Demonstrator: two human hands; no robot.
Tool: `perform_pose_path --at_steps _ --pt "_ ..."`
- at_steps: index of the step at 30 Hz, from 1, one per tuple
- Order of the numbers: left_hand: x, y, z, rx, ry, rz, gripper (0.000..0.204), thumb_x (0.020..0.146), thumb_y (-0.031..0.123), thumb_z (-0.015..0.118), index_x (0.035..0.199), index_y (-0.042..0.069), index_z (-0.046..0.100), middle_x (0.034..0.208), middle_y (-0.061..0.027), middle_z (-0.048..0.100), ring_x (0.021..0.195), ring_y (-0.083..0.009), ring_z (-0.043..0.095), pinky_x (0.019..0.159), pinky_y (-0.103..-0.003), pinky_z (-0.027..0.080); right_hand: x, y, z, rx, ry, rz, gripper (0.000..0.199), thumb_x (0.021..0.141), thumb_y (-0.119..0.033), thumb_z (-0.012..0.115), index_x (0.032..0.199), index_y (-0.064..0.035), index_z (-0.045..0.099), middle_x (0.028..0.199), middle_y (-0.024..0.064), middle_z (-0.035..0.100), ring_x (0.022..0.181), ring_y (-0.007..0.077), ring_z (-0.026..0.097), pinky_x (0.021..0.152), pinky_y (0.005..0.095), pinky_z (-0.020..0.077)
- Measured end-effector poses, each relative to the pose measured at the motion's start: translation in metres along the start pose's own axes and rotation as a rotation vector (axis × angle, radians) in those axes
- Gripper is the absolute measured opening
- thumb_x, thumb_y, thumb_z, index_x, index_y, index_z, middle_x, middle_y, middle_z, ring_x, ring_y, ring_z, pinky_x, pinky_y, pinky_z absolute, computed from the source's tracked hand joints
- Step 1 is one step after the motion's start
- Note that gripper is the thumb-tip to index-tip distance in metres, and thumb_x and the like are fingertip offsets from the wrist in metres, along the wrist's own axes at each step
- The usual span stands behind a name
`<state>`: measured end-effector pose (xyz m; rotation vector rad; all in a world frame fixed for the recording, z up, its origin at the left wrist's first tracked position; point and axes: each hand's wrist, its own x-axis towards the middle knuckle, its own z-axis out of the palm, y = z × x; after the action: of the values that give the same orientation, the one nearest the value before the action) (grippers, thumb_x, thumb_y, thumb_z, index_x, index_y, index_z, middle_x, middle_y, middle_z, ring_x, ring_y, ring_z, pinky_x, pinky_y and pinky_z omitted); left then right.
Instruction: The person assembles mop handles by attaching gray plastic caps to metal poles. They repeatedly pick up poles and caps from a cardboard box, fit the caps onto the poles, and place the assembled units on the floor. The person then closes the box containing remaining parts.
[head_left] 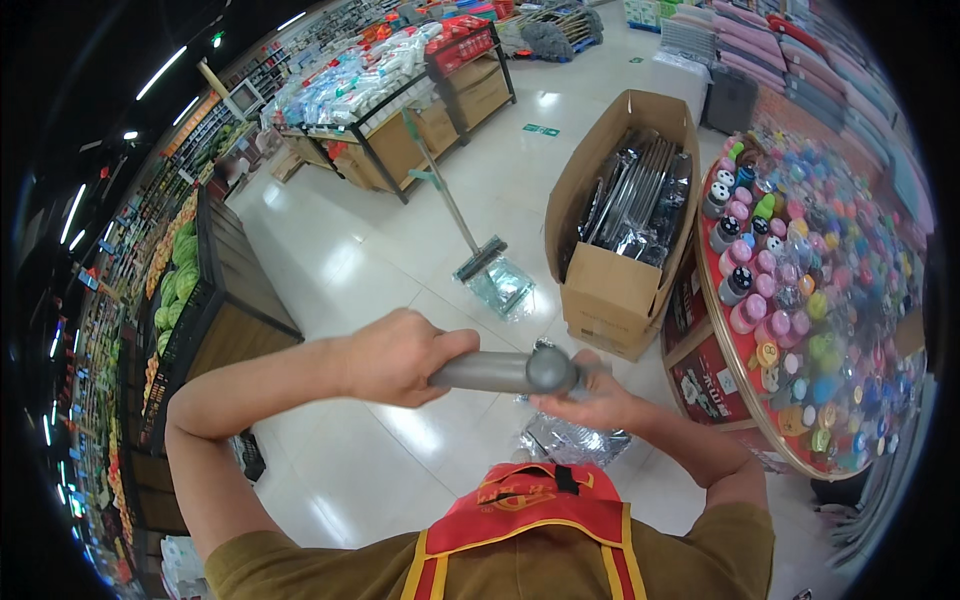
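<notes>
In front of my chest I hold a thick grey tube level, with a round grey knob at its right end. My left hand is closed around the tube's left end. My right hand, a little blurred, grips beside the knob, its thumb and fingers on either side. What joins the tube below is hidden. Clear plastic wrapping shows under my right hand, near the floor. Farther ahead, a mop with a pale pole and a plastic-wrapped head stands on the tiles.
An open cardboard box of dark wrapped poles stands ahead right. Beside it is a round red-edged table heaped with colourful bottles and cups. A produce stand with green melons lies left. A display of bagged goods stands beyond.
</notes>
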<state>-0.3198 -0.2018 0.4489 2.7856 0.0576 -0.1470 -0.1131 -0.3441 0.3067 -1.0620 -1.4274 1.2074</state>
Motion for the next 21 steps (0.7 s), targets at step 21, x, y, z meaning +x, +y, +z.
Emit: perform_pose_path --at_steps 21 --pt "0.080 -0.036 0.043 -0.440 0.760 0.025 0.056 0.083 0.021 0.062 0.131 0.000 0.042 0.112 -0.0183 0.060 0.098 -0.0298 0.061 0.081 -0.039 0.050 0.035 0.051 -0.032 0.163 0.030 -0.113 0.023 0.080 -0.005 0.070 0.070 -0.0088 0.050 0.071 -0.0027 0.052 0.064 0.0059 0.044 0.057 0.0239 0.0349"
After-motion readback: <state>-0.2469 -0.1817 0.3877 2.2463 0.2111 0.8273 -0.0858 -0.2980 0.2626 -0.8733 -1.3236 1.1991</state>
